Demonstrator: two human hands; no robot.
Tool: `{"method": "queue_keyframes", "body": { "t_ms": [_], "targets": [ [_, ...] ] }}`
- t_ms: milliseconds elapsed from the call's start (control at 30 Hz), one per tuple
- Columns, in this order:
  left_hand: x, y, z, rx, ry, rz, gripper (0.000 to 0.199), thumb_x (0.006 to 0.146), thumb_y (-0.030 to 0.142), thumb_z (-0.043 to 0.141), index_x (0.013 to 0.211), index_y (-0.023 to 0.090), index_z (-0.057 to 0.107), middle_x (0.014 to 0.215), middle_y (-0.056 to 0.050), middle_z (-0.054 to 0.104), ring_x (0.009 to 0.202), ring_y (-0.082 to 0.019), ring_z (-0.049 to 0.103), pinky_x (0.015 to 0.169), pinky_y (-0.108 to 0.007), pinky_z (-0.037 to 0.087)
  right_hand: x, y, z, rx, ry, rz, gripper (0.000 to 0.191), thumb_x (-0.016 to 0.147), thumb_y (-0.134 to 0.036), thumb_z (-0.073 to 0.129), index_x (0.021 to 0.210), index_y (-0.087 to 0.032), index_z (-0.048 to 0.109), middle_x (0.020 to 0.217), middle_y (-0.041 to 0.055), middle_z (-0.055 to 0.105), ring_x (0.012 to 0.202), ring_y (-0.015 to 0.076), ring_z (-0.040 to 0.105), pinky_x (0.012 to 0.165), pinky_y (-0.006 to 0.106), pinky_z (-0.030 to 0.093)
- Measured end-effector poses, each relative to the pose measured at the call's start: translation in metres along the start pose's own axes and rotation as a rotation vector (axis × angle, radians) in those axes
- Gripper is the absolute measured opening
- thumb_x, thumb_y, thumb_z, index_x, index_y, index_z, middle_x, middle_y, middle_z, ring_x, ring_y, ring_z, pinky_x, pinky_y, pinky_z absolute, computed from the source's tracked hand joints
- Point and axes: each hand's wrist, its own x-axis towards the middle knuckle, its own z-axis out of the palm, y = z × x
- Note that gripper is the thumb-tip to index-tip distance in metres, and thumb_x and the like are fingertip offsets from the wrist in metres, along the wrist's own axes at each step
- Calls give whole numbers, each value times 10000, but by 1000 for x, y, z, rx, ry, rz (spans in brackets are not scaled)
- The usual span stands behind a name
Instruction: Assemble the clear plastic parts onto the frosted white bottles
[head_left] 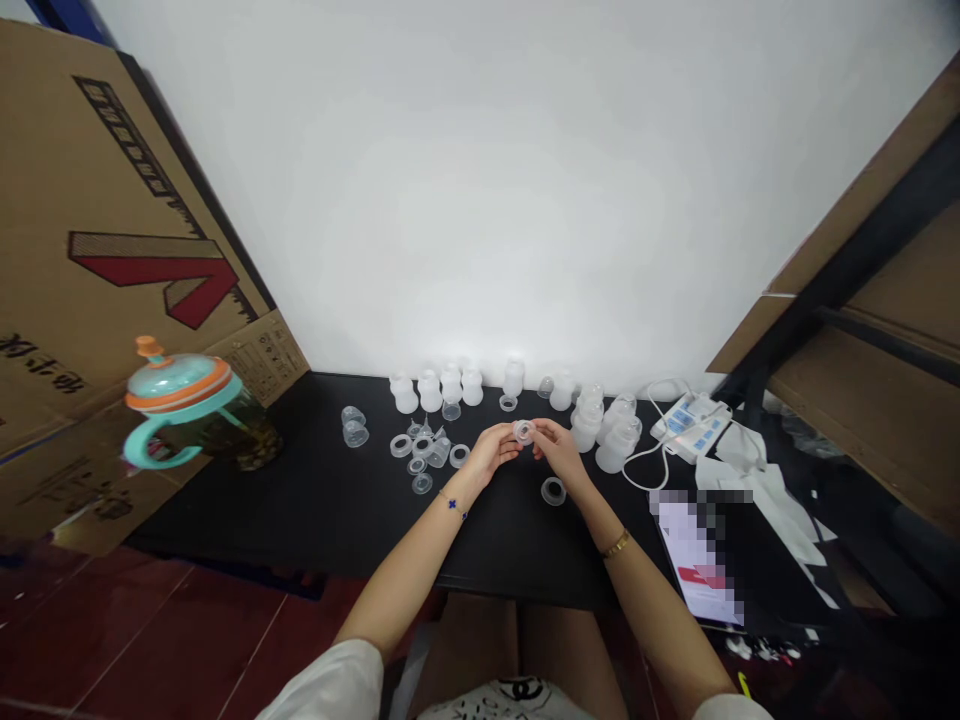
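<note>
Well left of the fingers stands a rounded, see-through jug [244, 435] with a smooth turquoise lid. Nearer sit glossy clear domes [355, 432], then flat translucent rings and discs [421, 446] just beside the left fingers, with frosted, waisted bottles [429, 392] beyond. The left hand [491, 450], fingers loosely curled, and the right hand [559, 447], its back up and fingers bent, pinch a thin clear round piece [523, 432] between their fingertips. A loose ring [553, 501] lies closer in than the right fingers. Right of these are more milky bottles [589, 418], a white plastic box [690, 425] and crumpled paper [765, 500].
</note>
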Motion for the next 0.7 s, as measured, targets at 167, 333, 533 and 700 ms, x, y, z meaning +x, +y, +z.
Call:
{"method": "queue_keyframes", "body": {
  "t_ms": [167, 333, 533, 700],
  "targets": [
    [0, 0, 0, 4, 1, 6, 242, 775, 349, 791, 878, 160, 678, 798, -52, 748, 628, -117, 670, 628, -217, 504, 1, 1, 0, -9, 0, -1, 332, 725, -447, 733, 919, -181, 702, 681, -1, 650, 546, 126, 541, 491, 247, 451],
    [0, -1, -1, 11, -4, 17, 268, 760, 372, 802, 871, 163, 675, 800, -49, 743, 630, -115, 666, 631, -215, 501, 1, 1, 0, -14, 2, 3, 334, 721, -450, 730, 919, -182, 703, 692, 2, 659, 540, 123, 541, 489, 248, 454],
    [-1, 0, 0, 16, 6, 19, 276, 750, 377, 809, 858, 167, 667, 795, -47, 738, 630, -116, 662, 638, -220, 498, 0, -1, 1, -23, 7, 1, 332, 730, -455, 730, 918, -182, 703, 680, -2, 654, 538, 123, 540, 488, 247, 450],
    [-1, 0, 1, 12, 6, 20, 270, 747, 370, 808, 860, 166, 672, 800, -49, 737, 627, -117, 660, 637, -224, 491, -1, -2, 1, -28, 9, 2, 340, 724, -473, 733, 911, -192, 698, 690, 0, 657, 538, 128, 542, 492, 257, 457]
  ]
}}
